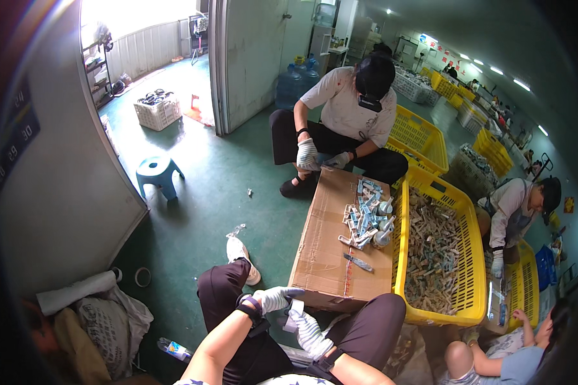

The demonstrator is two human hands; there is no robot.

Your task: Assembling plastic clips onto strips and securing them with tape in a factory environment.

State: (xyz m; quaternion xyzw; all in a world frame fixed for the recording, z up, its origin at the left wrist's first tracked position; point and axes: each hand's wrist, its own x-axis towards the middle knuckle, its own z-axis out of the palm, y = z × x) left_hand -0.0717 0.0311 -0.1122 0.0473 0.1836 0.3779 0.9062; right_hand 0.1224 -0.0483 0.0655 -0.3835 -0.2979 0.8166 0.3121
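Note:
Both my hands wear white striped gloves and meet above my lap, at the near edge of a cardboard box [324,253]. My left hand [277,299] is closed, with dark fingertips toward the box; what it holds is hidden. My right hand [311,333] is closed around a small pale whitish piece [293,316], too blurred to name. On the box lies a pile of small blue and white plastic pieces [365,215], beside several whitish bottle-like things with nozzles [383,237]. A flat grey-blue strip, perhaps a knife [358,262], rests nearer to me.
A yellow crate [478,308] full of small pieces [430,256] stands right of the box. Across from me sits a co-worker [350,109] in gloves; others work at right. On the left are a blue stool [158,168], a tape roll [142,277], sacks [106,324] and a bottle [175,350].

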